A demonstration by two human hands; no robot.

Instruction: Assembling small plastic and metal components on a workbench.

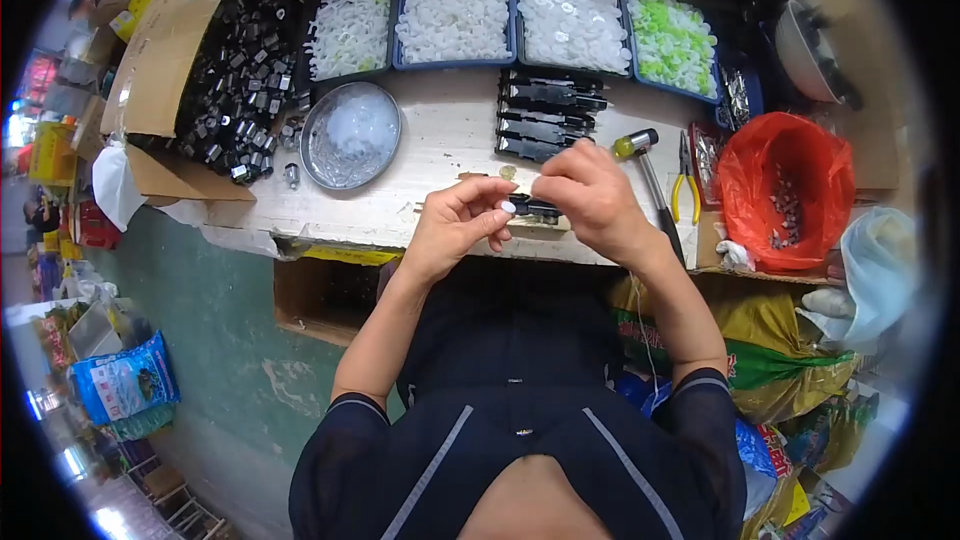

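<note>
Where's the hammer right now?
In the head view, the hammer lies right of centre on the table, between the right hand and the yellow-handled pliers.

Both forearms (382, 335) reach fwd, bare, angling in twd each other, w/ elbows (722, 360) bent & out to the sides. L hand (452, 227) is turned palm-in, index & thumb brought close in a pinch, the other fingers (499, 237) curled below. R hand (597, 197) is back-up, its fingers bunched in twd the L; the R thumb's hidden from where I stand. Wrists (647, 247) look abt straight; the two hands are near, not touching.
</note>
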